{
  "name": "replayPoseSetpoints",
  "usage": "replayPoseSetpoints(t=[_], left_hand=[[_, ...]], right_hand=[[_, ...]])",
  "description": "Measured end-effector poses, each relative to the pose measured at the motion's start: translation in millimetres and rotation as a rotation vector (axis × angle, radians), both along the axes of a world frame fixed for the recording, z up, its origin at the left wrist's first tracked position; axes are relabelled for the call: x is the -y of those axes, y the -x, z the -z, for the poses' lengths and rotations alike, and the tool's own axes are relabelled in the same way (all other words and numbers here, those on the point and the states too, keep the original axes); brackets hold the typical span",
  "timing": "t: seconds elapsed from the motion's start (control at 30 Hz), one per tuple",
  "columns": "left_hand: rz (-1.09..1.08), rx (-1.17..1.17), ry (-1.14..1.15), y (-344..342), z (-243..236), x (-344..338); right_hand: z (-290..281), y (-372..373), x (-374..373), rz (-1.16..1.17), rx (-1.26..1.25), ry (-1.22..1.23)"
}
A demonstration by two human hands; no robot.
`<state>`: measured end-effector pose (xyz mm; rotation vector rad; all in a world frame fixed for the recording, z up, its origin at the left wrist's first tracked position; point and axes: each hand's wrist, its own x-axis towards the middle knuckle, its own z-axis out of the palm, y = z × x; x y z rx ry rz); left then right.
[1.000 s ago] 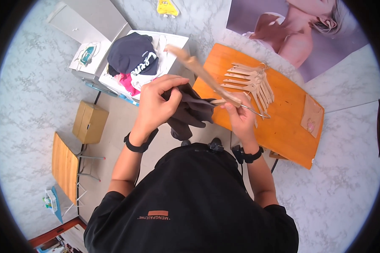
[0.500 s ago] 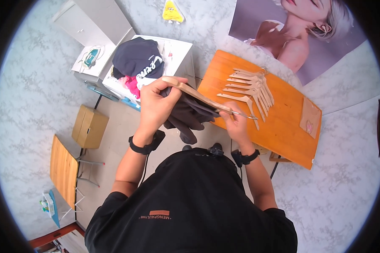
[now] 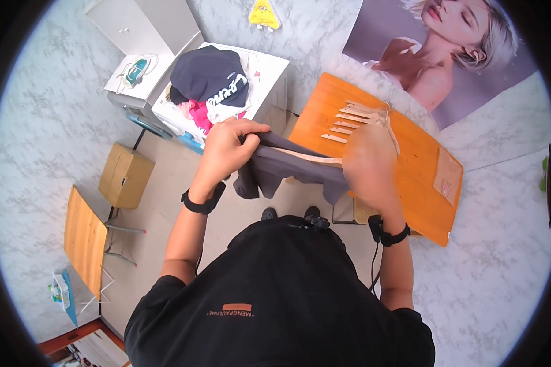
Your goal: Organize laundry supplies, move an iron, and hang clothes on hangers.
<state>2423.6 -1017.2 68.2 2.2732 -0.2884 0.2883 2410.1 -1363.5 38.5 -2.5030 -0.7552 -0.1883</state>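
My left hand (image 3: 228, 150) is closed on one end of a dark grey garment (image 3: 297, 174), thumb on top and fingers curled at its upper edge. A pale wooden hanger (image 3: 306, 156) shows as a strip along the garment's opening, with grey cloth on both sides of it. At the other end of the strip is my right hand (image 3: 370, 168), smeared by motion, so its fingers cannot be made out. The hanger's hook is out of sight. Below my hands the cloth hangs loose.
Several wooden hangers (image 3: 361, 116) lie on an orange wooden table (image 3: 425, 205), beside a flat clear packet (image 3: 449, 174). At the back left, a clothes pile (image 3: 208, 76) rests on a white cabinet (image 3: 269, 85). A cardboard box (image 3: 125, 176) and a small wooden table (image 3: 86, 241) stand left.
Grey cloth now covers more of the hanger, which was mostly bare wood with its hook showing. My right hand has moved right and nearer the camera, away from the hook.
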Motion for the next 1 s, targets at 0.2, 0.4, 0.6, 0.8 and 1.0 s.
replayPoseSetpoints(t=[0.2, 0.4, 0.6, 0.8, 1.0], left_hand=[[0.193, 0.025, -0.041, -7.9, -6.2, 14.8], [0.553, -0.167, -0.025, -2.1, -14.8, 16.5], [0.646, -0.039, 0.117, -17.9, 11.3, -20.6], [0.744, -0.319, -0.025, -30.4, -0.9, -8.1], [0.824, -0.074, 0.118, -12.2, -9.3, 20.8]], right_hand=[[-50.2, -5.7, -33.8, -0.132, -0.022, 0.072], [-49.4, -4.9, -45.7, -0.126, -0.096, 0.122], [-56.8, 21.0, -23.7, 0.023, -0.213, -0.261], [-65.0, 49.1, -12.8, 0.175, -0.230, -0.224], [-79.2, 74.0, 0.6, 0.166, -0.211, -0.206]])
